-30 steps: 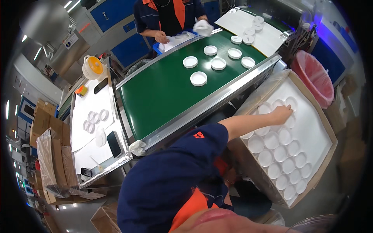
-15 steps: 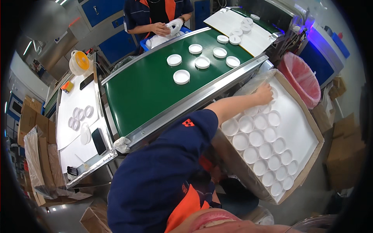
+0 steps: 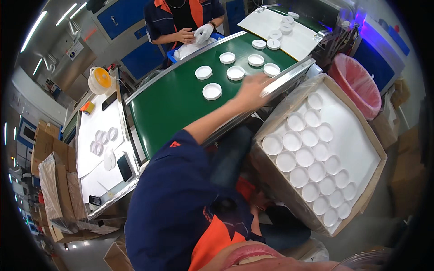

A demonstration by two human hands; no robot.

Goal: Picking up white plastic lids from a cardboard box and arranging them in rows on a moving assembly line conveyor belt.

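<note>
My left hand [image 3: 253, 92], smeared by motion, reaches over the near rail of the green conveyor belt [image 3: 167, 108]. Just beyond its fingers lies a shallow round white cup [image 3: 271, 69]; whether they touch it I cannot tell. Several more such cups, among them one nearer cup [image 3: 212, 91], are spread over the belt. To the right, a lined cardboard box [image 3: 377, 169] holds rows of the same cups [image 3: 317, 171] on a white sheet. Low by my lap, my right hand [image 3: 258, 199] is partly in shadow, its fingers not clearly visible.
Across the belt a co-worker's gloved hand [image 3: 203, 32] is above a blue bin [image 3: 171, 55]. A side table [image 3: 90, 158] at left bears clear rings, phones and a tape roll. Behind the box stands a pink-lined bin [image 3: 355, 86].
My left hand has moved from the cups in the box up and left to the belt's near edge. Cups its hand covered before now show in the box. The view has shifted slightly.
</note>
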